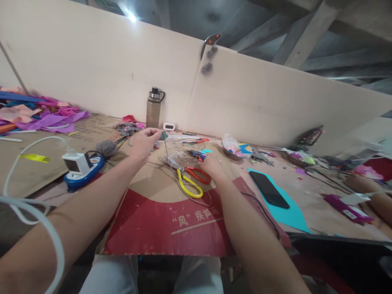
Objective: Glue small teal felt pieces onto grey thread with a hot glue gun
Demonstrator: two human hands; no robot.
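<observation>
My left hand is raised over the board, fingers pinched on a small grey-green piece. A thin grey yarn hangs from that piece and trails down past the scissors. My right hand is closed at a dark blue tool whose dark tip points left; its exact kind is unclear. Just in front of it lie scissors with one yellow and one red handle loop. Beneath both hands is a red and brown cardboard sheet with pale wisps and scraps on it.
Left are a blue power strip with a white charger, grey yarn ball and coloured scraps. A bottle stands at the back. Rightward lie a bowl, phone, purple power strip and another person's arm.
</observation>
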